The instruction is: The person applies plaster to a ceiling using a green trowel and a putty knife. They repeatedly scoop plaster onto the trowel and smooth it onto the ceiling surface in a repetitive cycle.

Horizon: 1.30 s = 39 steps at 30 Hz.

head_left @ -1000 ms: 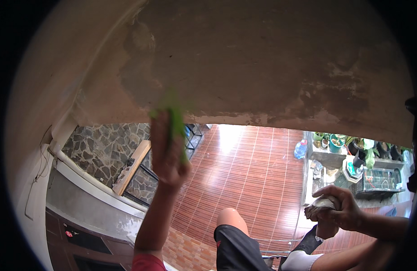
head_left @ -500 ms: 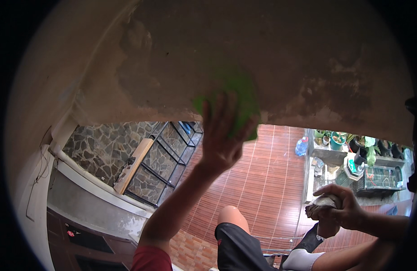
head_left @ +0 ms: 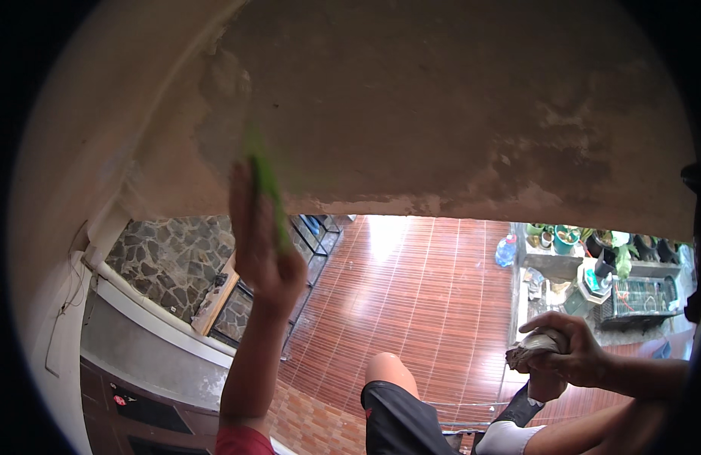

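Observation:
My left hand [head_left: 263, 243] is raised against the lower part of a patchy plastered wall surface [head_left: 411, 114], at left of centre. It grips a thin, flat green spreader [head_left: 268, 189], seen nearly edge-on and smeared by motion. Whether the blade touches the plaster I cannot tell. At lower right, my right hand [head_left: 582, 353] is closed round a crumpled whitish plastic bag [head_left: 539, 347], whose contents are mostly hidden. Darker damp-looking areas and pale streaks mark the plaster.
Far below lies a reddish striped tiled floor [head_left: 396, 303]. A black metal frame [head_left: 309, 243] and a wooden plank [head_left: 214, 303] are at left. Potted plants [head_left: 567, 236], a blue plastic bottle [head_left: 506, 250] and a dark green crate [head_left: 639, 299] stand at right. My bent knee [head_left: 392, 371] is below.
My left hand has swept left along the plaster with the green spreader, which has turned from broad face to thin edge. My right hand and the bag have hardly moved.

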Each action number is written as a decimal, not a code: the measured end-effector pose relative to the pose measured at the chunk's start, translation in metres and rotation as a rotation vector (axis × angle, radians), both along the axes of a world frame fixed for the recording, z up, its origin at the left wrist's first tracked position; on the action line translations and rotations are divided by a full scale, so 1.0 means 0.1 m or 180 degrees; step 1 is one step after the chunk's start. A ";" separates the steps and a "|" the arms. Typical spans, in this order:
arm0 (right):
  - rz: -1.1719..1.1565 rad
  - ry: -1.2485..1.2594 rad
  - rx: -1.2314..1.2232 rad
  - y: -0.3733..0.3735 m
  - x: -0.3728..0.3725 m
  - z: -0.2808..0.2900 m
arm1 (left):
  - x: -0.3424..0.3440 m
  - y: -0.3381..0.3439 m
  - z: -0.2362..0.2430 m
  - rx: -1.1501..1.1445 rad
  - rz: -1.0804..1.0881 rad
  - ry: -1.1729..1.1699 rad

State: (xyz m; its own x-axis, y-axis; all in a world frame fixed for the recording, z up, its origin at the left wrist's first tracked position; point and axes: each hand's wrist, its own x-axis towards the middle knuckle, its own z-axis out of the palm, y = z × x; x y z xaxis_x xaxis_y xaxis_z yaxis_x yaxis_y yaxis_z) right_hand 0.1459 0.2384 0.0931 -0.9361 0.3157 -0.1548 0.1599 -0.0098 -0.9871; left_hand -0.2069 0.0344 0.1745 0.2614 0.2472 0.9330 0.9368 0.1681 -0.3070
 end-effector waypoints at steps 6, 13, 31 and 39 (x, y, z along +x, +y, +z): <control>0.0112 0.0074 0.0187 0.05 0.00 -0.02 | -0.26 0.79 0.58 0.0786 -0.0154 -0.0544; 0.0008 0.0070 0.0026 0.00 0.00 -0.02 | 0.17 0.95 0.05 -0.0154 -0.0137 -0.0234; 0.0231 0.0135 0.0436 -0.01 -0.03 0.13 | 0.00 0.02 0.24 -0.0404 -0.0390 -0.0123; 0.0239 0.0150 0.0440 0.03 -0.01 0.08 | -0.35 0.68 1.00 0.0583 -0.0127 -0.0182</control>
